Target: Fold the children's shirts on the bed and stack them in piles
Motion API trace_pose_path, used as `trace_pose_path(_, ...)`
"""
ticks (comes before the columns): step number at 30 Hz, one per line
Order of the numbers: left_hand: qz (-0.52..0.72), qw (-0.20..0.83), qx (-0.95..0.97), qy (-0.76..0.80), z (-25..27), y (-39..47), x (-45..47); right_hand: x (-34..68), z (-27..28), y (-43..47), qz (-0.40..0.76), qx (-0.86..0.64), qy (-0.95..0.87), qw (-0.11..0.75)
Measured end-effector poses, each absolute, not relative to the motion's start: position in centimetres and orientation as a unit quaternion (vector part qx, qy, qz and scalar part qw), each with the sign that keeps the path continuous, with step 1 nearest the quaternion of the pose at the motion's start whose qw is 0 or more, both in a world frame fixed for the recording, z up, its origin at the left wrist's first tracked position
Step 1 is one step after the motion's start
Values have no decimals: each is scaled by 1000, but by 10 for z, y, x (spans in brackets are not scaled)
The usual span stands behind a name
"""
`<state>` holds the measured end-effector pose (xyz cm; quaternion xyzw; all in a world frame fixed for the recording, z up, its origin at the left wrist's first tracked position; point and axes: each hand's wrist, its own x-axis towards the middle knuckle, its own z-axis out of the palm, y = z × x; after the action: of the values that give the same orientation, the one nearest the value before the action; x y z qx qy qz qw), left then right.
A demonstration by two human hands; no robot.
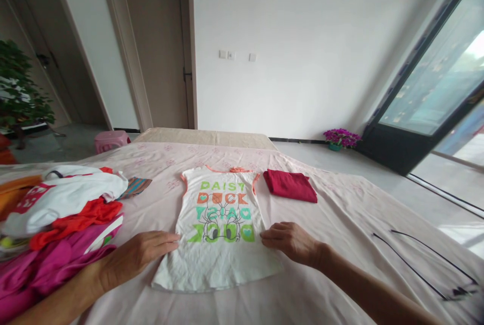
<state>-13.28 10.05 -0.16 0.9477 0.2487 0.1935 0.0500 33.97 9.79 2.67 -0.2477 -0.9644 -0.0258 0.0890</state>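
Your left hand (145,249) and right hand (293,243) touch opposite side edges of the white printed shirt (221,262), left fingers nearly straight, right ones more bent (whether either pinches the fabric, I cannot tell). It lies flat between them on the pink sheet (340,224), its long axis running away from you, neckline far, hem close. Neither hand is nearer: both rest about level, below the armholes, with the folded red cloth (290,185) beyond your right.

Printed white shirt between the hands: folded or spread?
Spread: the shirt lies flat, its neckline and hem both showing, left hand and right hand at its side edges.
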Motion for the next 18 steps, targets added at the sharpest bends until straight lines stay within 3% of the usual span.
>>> trace_pose_path(12, 219, 51, 930, 292, 3, 96, -125, 332, 21, 98, 71, -314, -935, 145)
trace_pose_path(15, 288, 137, 854, 410, 5, 105, -114, 326, 21, 106, 106, -335, -922, 164)
trace_pose_path(18, 362, 288, 709, 532, 10, 126, -96, 315, 20, 125, 207, -459, -831, 236)
